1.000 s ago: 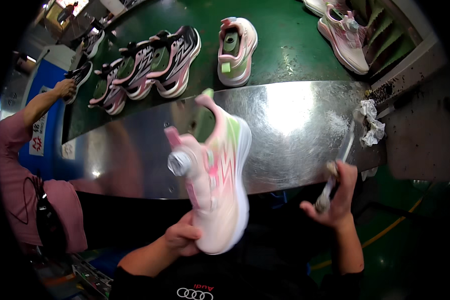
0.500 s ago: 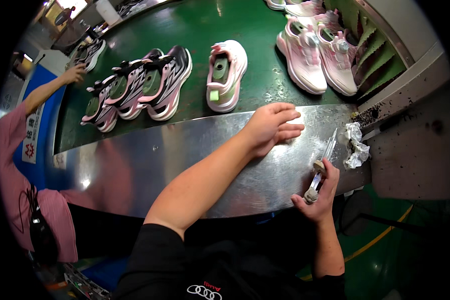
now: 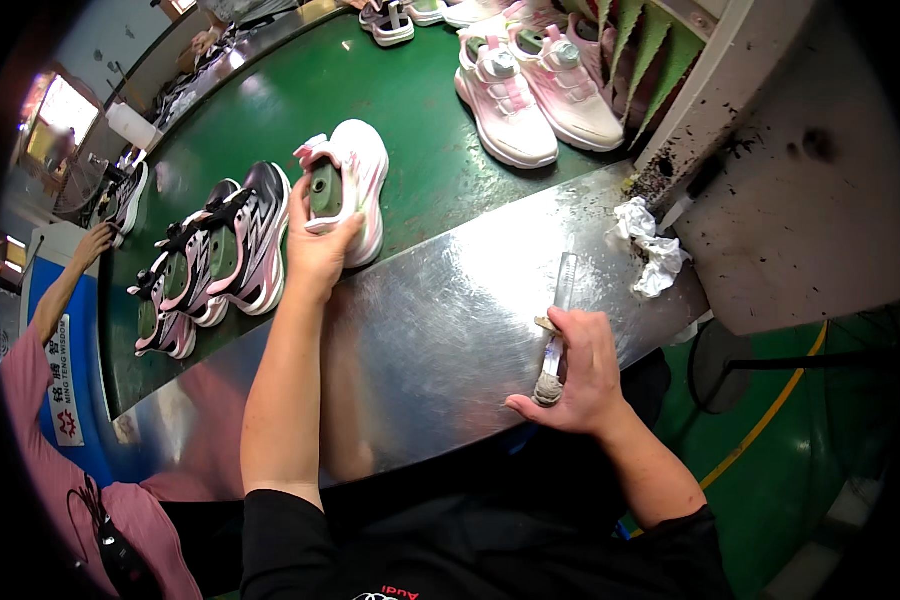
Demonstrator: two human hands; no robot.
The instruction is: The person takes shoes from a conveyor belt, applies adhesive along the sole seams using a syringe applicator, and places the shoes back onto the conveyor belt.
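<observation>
we count three dark sneakers [image 3: 225, 262] lined up on the green belt [image 3: 410, 110], one white-and-pink sneaker [image 3: 345, 185] with a green last showing in its opening, two pink sneakers [image 3: 535, 85] near the belt's far right, and parts of two more at the top edge. one crumpled white rag [image 3: 650, 250] lies on the steel ledge [image 3: 440, 330] beside the grey post [image 3: 715, 95]. a co-worker's hand [image 3: 92, 243] reaches toward the belt at far left.

half a second earlier our left hand lay flat on the steel ledge, short of the white-and-pink sneaker; it has since gone forward onto the belt. a second ago that hand held a pink sneaker upright over the ledge. the pair of pink sneakers now sits higher and farther right in the view.

our left hand [image 3: 318, 250] is wrapped over the heel end of the white-and-pink sneaker, thumb on one side and fingers on the other, the shoe resting sole-down on the belt just past the ledge's edge. our right hand [image 3: 575, 370] is closed round the wrapped handle of a slim brush-like tool [image 3: 556, 325], which points away from us along the ledge toward the rag, well apart from the sneaker.
</observation>
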